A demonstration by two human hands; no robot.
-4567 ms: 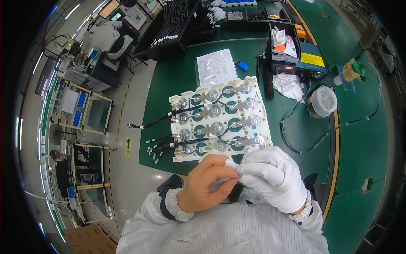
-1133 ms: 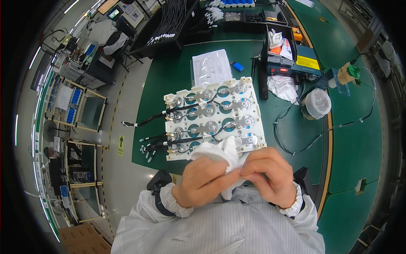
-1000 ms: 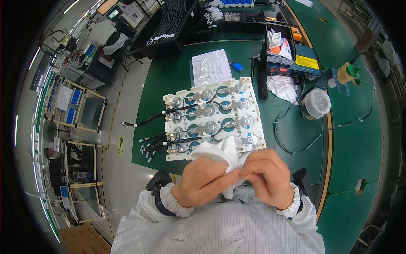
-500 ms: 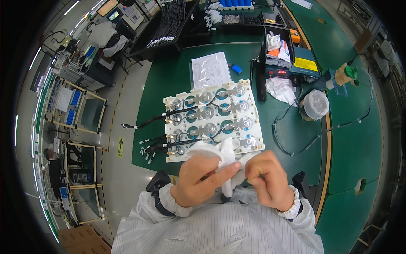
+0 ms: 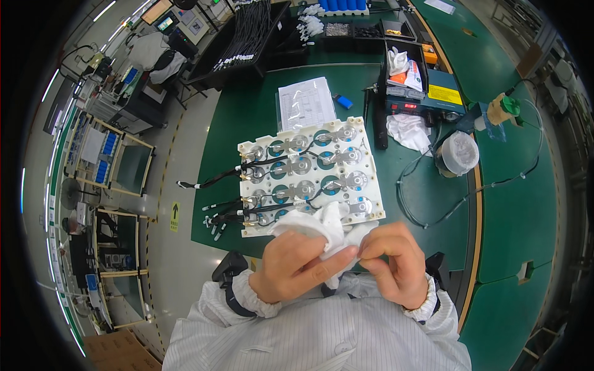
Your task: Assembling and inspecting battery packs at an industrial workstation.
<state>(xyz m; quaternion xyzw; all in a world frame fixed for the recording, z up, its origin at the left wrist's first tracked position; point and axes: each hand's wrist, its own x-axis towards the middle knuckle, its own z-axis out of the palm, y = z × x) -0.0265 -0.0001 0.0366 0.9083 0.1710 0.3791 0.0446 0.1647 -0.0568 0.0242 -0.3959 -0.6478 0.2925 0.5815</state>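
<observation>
A crumpled white cloth (image 5: 331, 226) is bunched between my hands, over the near edge of a white battery-module plate. My left hand (image 5: 294, 266) grips it with curled fingers, the index finger stretched toward the right hand. On its right, my right hand (image 5: 396, 260) is closed, thumb and fingertips pinched at the cloth's edge. Behind them the white plate (image 5: 312, 176) lies flat, with rows of round cells under clear discs and metal tabs. Black cables (image 5: 226, 176) run from it off to the left. The cloth hides part of the plate's near edge.
A sheet in a clear sleeve (image 5: 306, 105) and a blue cap-like piece (image 5: 343, 102) lie beyond the plate. To the right stand a blue powered box (image 5: 442, 93), a lined bin (image 5: 459, 153) and a looped hose (image 5: 402, 198). A cable-filled black tray (image 5: 263, 62) is at the back left.
My right hand's fingers have come closer to the left fingertip and the cloth. The left hand has shifted slightly, still holding the cloth. The plate and cables lie as before.
</observation>
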